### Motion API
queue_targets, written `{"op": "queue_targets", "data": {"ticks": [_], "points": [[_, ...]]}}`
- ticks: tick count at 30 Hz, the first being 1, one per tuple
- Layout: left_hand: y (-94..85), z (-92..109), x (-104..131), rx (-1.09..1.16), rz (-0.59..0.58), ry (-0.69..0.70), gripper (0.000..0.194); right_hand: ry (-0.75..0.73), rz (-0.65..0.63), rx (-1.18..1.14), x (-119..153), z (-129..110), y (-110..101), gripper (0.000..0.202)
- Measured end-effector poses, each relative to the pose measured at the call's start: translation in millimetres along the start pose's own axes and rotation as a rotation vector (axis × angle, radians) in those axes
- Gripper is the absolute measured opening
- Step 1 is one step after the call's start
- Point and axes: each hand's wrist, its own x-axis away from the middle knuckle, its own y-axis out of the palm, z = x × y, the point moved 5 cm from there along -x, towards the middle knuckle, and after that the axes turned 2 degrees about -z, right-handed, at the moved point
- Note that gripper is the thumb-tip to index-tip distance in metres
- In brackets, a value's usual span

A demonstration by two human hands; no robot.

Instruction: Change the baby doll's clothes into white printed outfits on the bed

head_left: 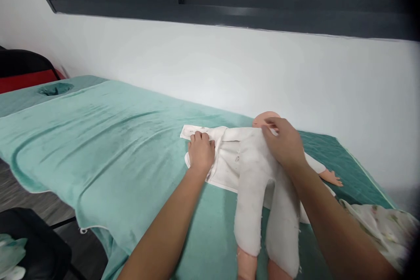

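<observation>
A baby doll (254,157) with a white cloth body lies on the table, its legs toward me. Its pinkish head (262,119) is partly hidden behind my right hand. Under the doll a white baby shirt (226,166) is spread out, with one sleeve reaching left. My left hand (201,151) rests on that sleeve side with its fingers curled onto the fabric. At the doll's neck and shoulder is my right hand (284,142), thumb and fingers bent with a gap between them. The doll's hand (331,178) sticks out to the right.
A green sheet (114,140) covers the long table, which has a face hole (55,89) at the far left. Behind it runs a white wall (197,70) below a dark window frame (229,13). Patterned cloth (377,221) lies at right; a black stool (33,236) stands lower left.
</observation>
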Motion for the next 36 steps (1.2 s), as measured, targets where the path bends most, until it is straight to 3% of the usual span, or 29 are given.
{"op": "queue_targets", "data": {"ticks": [2,4,7,9,12,17,21,25,28,31,36], "points": [[-0.6,2.2,0.7,-0.006,0.000,0.029,0.014,0.130,0.105,0.039,18.2,28.6,-18.8,0.035],[-2.0,3.6,1.3,0.006,0.010,0.045,0.015,0.307,0.131,0.084,34.9,58.1,-30.1,0.036],[-4.2,1.6,1.5,0.021,0.036,-0.010,0.022,0.496,0.011,0.152,50.8,88.7,-32.2,0.043],[-4.5,-1.0,1.6,0.001,0.034,-0.069,0.029,0.514,-0.107,0.180,55.5,96.8,-27.3,0.045],[-3.6,-2.7,1.7,-0.043,0.014,-0.087,0.026,0.467,-0.154,0.147,59.1,98.5,-22.2,0.044],[-1.6,-4.0,1.7,-0.030,0.006,-0.046,0.015,0.417,-0.056,-0.019,62.0,98.0,-24.9,0.049],[-0.7,-5.8,1.4,0.010,-0.012,-0.081,0.018,0.387,0.000,-0.170,61.4,94.1,-27.5,0.047],[-3.3,-9.1,2.1,-0.001,-0.110,-0.190,0.033,0.383,0.016,-0.232,62.6,87.5,-25.8,0.044],[-6.0,-11.2,3.6,-0.006,-0.197,-0.244,0.034,0.381,0.020,-0.265,64.2,83.2,-23.2,0.042],[-8.7,-9.5,4.5,-0.010,-0.197,-0.196,0.028,0.446,-0.004,-0.236,65.8,82.9,-20.1,0.044],[-13.4,0.9,6.2,0.112,-0.025,0.033,0.024,0.588,-0.084,-0.136,68.0,84.0,-14.0,0.053]]}}
